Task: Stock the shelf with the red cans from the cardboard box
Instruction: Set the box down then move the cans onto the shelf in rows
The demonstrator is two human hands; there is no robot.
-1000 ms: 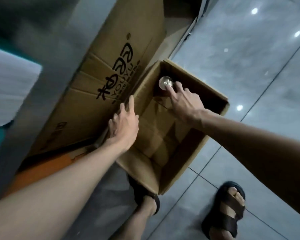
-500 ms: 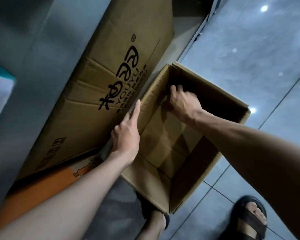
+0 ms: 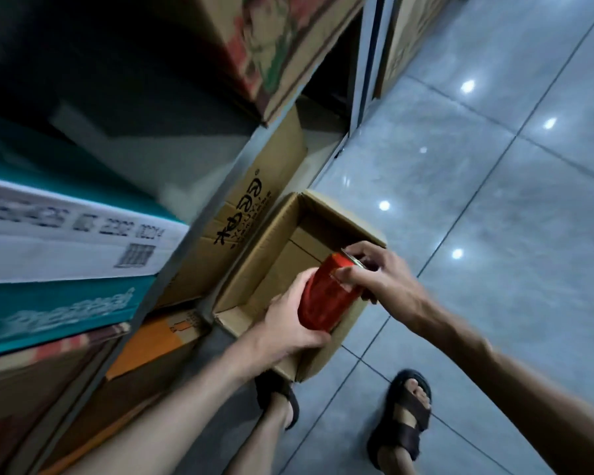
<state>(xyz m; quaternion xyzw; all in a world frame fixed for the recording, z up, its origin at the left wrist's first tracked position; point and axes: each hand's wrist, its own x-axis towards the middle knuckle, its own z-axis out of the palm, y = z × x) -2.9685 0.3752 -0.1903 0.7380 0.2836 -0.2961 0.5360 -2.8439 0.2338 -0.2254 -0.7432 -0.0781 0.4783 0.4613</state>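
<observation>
I hold a red can above the open cardboard box on the floor. My left hand wraps round the can's lower part from the left. My right hand grips its top end, with fingers over the metal rim. The can is tilted, its top pointing up and right. The part of the box's inside that I can see holds no cans. The metal shelf runs along the left, its edge slanting across the view.
On the shelf sit a teal and white carton, a printed brown carton and an orange one below. Another carton stands higher up. Grey floor tiles spread to the right. My sandalled feet stand beside the box.
My right hand lifted the can out of the box's far corner. My left hand left the box wall and took the can's lower part. The view swung up and back.
</observation>
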